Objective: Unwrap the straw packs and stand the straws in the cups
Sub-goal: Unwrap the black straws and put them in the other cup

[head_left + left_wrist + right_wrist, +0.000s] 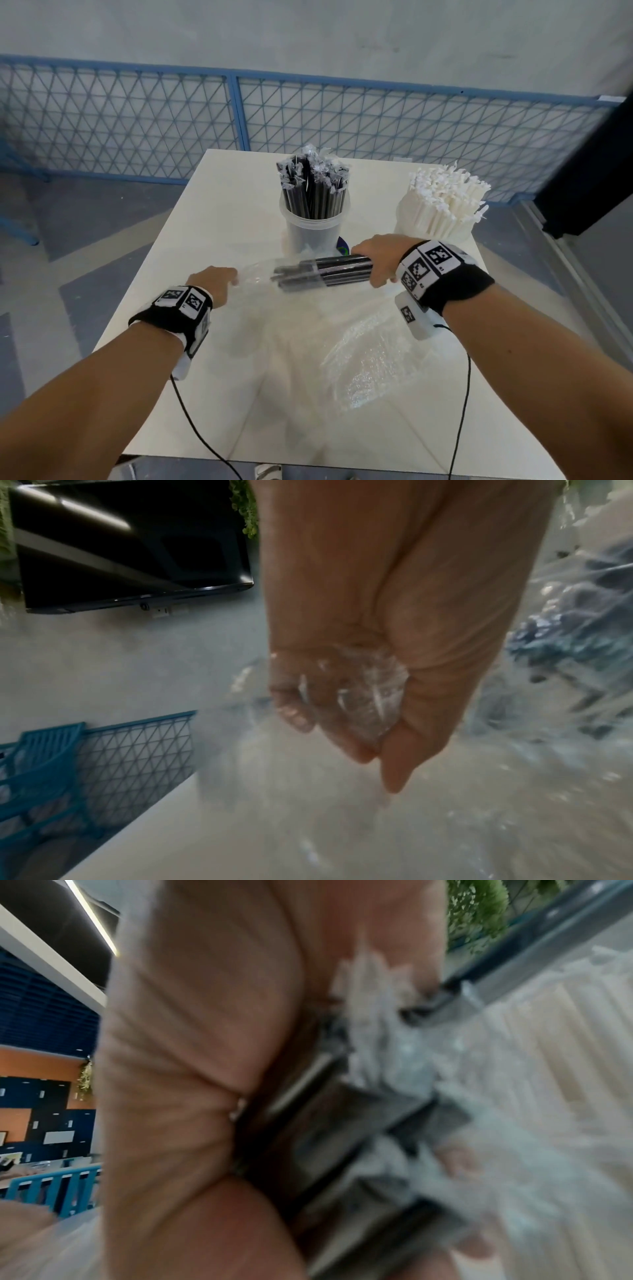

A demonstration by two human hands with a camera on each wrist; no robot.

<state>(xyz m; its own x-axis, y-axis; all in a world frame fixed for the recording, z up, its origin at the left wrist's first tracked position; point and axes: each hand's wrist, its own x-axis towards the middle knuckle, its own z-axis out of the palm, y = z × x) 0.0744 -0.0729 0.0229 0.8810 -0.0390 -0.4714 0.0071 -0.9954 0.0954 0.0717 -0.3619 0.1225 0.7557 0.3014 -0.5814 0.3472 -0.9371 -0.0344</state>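
Observation:
My right hand (375,262) grips one end of a bundle of black straws (325,270) lying level above the table; the right wrist view shows the black straws (329,1139) held in my curled fingers. My left hand (219,282) pinches the clear plastic wrapper (255,277) that trails off the bundle's left end; the crumpled wrapper (356,696) sits between thumb and fingers. Behind stands a clear cup (313,229) full of wrapped black straws. A second cup (435,226) at the back right is packed with white paper-wrapped straws.
An empty crinkled clear plastic bag (373,359) lies on the white table (191,394) near the front. A blue mesh fence (236,113) runs behind the table. Black cables hang from both wrists. A dark panel (592,164) stands at the right.

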